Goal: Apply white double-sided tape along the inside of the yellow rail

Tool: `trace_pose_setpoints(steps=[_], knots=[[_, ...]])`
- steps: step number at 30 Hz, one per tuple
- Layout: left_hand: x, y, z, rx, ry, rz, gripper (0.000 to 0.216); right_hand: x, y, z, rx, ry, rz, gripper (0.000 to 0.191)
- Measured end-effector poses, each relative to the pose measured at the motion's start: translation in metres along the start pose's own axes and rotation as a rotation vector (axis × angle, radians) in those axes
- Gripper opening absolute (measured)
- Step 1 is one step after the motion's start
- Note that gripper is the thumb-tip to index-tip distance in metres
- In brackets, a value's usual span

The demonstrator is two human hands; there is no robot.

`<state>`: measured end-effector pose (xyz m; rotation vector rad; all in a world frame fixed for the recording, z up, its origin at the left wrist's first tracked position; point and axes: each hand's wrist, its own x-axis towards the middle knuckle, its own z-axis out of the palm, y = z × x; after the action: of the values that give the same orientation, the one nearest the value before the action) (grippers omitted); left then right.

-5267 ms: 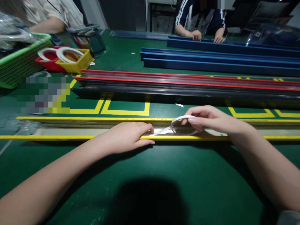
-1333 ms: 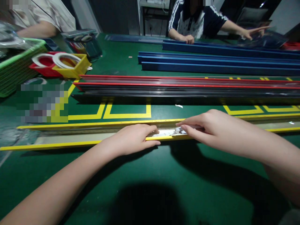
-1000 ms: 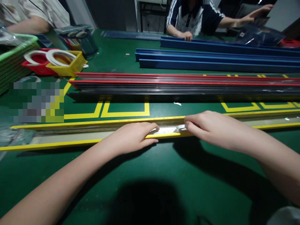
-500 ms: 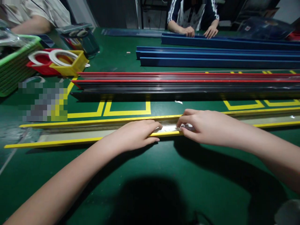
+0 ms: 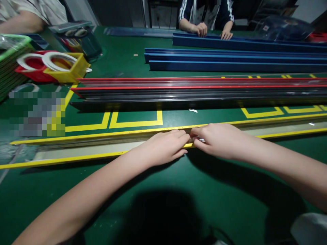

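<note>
A long yellow-edged channel (image 5: 76,154) lies across the green table in front of me. My left hand (image 5: 163,148) rests on it with curled fingers pressing down on the inside. My right hand (image 5: 219,140) is right beside it, fingers closed over a small roll of white tape (image 5: 201,139) that lies flat in the channel and is mostly hidden. The fingertips of both hands nearly touch.
Red and black profiles (image 5: 204,90) are stacked behind the channel, blue ones (image 5: 230,59) farther back. A yellow bin (image 5: 66,69) and a red bin (image 5: 30,69) with tape rolls stand at the left. A person's hands (image 5: 212,31) rest on the far blue profile. Yellow floor lines (image 5: 135,121) mark the table.
My left hand has slid right along the channel until it meets my right hand. The bare strip of white tape between them is now covered. The roll went from upright to flat.
</note>
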<state>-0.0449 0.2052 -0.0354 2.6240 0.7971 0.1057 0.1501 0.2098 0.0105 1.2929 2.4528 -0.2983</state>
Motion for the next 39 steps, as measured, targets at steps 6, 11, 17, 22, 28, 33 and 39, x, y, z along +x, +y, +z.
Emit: trace_pose_setpoints(steps=[6,11,17,22,28,33,39], knots=[[-0.006,-0.002,0.002,0.045,0.045,0.057,0.020,0.000,0.008,0.000,0.008,-0.028,-0.018,0.041],[-0.006,-0.003,0.002,-0.007,0.049,0.056,0.017,-0.002,0.009,-0.006,0.081,-0.071,-0.022,0.040],[-0.005,-0.005,0.004,-0.045,0.065,0.068,0.022,-0.006,0.018,-0.009,0.254,-0.156,-0.083,0.037],[-0.005,-0.006,0.007,-0.049,0.081,0.071,0.027,-0.007,0.025,-0.007,0.351,-0.137,-0.084,0.036],[-0.004,-0.004,0.004,-0.087,0.050,0.039,0.028,-0.007,0.018,-0.009,0.254,-0.004,-0.058,0.031],[-0.004,-0.004,0.004,-0.079,0.055,0.028,0.029,-0.005,0.016,-0.005,0.054,0.126,-0.049,0.026],[-0.004,-0.005,0.008,0.010,0.037,0.038,0.032,-0.004,0.023,-0.004,0.022,0.083,-0.157,0.025]])
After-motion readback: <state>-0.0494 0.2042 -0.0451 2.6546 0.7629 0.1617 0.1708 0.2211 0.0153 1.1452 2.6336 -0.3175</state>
